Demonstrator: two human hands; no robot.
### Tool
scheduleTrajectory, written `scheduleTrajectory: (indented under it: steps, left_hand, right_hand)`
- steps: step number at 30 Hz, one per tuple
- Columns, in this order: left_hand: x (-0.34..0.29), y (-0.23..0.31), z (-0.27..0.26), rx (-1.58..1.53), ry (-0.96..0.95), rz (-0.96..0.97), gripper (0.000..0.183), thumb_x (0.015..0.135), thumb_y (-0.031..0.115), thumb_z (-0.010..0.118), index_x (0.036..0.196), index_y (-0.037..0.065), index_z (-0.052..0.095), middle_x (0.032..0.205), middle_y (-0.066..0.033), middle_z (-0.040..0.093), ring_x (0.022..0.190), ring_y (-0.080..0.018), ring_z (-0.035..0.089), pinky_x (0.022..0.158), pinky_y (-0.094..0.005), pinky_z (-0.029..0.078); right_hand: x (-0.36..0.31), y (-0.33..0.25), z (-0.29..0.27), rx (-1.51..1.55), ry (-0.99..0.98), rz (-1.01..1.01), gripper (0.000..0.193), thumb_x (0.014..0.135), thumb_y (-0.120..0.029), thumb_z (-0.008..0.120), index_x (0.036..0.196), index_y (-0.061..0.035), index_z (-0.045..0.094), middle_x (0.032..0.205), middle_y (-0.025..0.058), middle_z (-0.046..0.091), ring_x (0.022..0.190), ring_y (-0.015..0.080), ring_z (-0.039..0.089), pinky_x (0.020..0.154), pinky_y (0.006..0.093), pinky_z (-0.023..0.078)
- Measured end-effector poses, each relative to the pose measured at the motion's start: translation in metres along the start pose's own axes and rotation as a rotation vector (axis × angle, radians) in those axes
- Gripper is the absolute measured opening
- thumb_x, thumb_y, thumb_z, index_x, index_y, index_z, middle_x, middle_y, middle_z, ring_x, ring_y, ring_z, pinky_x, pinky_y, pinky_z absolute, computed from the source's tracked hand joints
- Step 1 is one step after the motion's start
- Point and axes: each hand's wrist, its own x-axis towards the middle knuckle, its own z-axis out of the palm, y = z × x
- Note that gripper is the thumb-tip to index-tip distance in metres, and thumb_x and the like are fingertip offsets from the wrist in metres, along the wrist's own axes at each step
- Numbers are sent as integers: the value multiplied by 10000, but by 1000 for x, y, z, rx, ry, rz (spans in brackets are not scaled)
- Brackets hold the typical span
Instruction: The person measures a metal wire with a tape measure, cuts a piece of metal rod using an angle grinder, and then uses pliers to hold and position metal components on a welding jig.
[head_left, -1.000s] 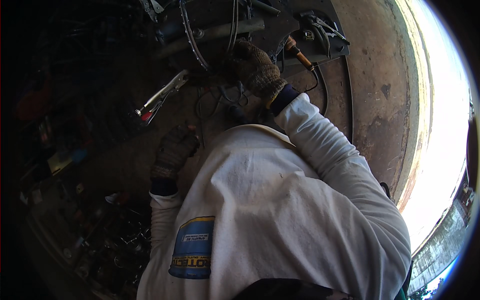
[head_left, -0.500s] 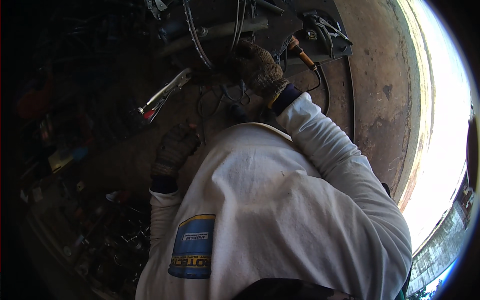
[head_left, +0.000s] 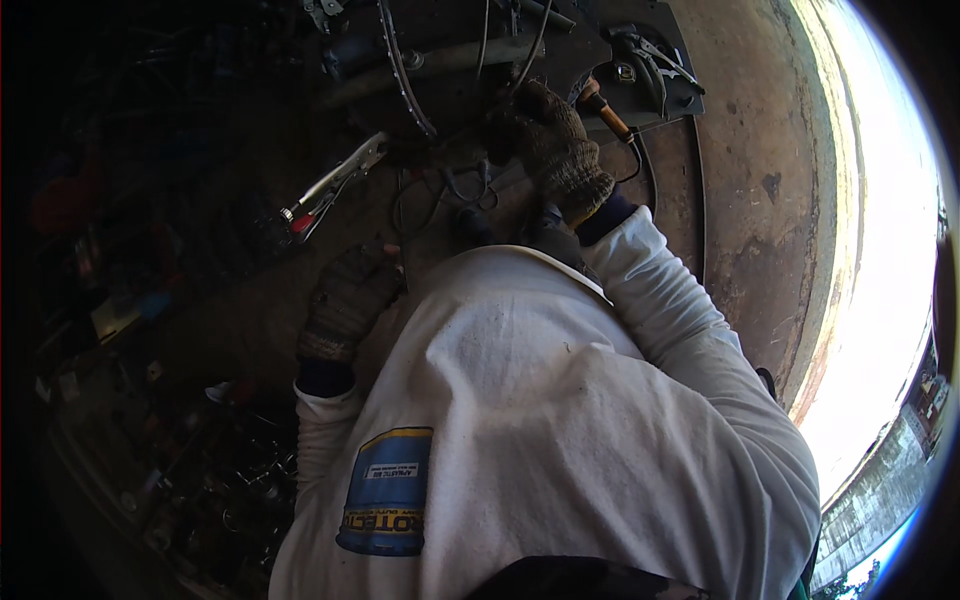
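My right hand [head_left: 560,145], in a knitted work glove, is closed at the near edge of a dark workbench [head_left: 590,60]. A thin curved rod [head_left: 537,45] runs down into its fingers; the rod's lower end is hidden. Left of it, a second thin rod [head_left: 483,40] and a curved notched metal strip [head_left: 400,75] stand over the bench. Locking pliers [head_left: 335,185] jut toward the left, their jaws in shadow near the strip's lower end. My left hand [head_left: 350,295], gloved too, hangs low beside my body with its fingers curled; what they hold, if anything, is hidden.
An orange-handled tool [head_left: 607,108] with a cord lies right of my right hand. Beyond it are more pliers [head_left: 660,65] on the bench corner. A pipe [head_left: 440,62] crosses the bench. Cables [head_left: 455,190] trail on the floor, and dark clutter [head_left: 240,450] fills the lower left.
My right hand has moved right and slightly toward me, and the rod at its fingers has swung right, away from the other rod. My left hand has barely moved.
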Motion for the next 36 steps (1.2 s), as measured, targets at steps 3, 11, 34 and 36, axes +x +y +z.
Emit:
scheduleTrajectory:
  steps: [3,11,34,36]
  left_hand:
    - [2,28,1,-78,202,193,210,876,164,676,1069,82,679,1039,-79,687,898,-208,671,778,-322,541]
    - [45,97,22,1134,618,518,426,933,375,611,1289,141,620,1218,-100,634,1095,-286,611,935,-446,509]
    - [64,77,12,1642,730,761,395,967,225,518,1336,87,548,1246,-148,599,1104,-317,600,932,-453,518]
    - [67,90,1,1353,392,704,416,972,260,528,1357,102,537,1258,-131,598,1099,-299,603,900,-448,529]
  right_hand:
    - [-22,-3,-4,-39,-22,-18,345,948,-142,639,1260,-23,553,1025,97,676,841,161,657,733,299,551]
    - [-51,-49,44,98,-81,177,328,953,-139,630,1253,-23,568,997,69,666,826,147,643,726,291,549]
    - [-91,-107,12,-1588,-99,-156,382,814,-121,692,1180,-34,628,1032,138,675,876,323,675,777,373,551]
    - [-89,-86,-3,-1504,-135,-157,388,812,-96,691,1188,-33,619,1007,132,672,888,302,676,778,364,556]
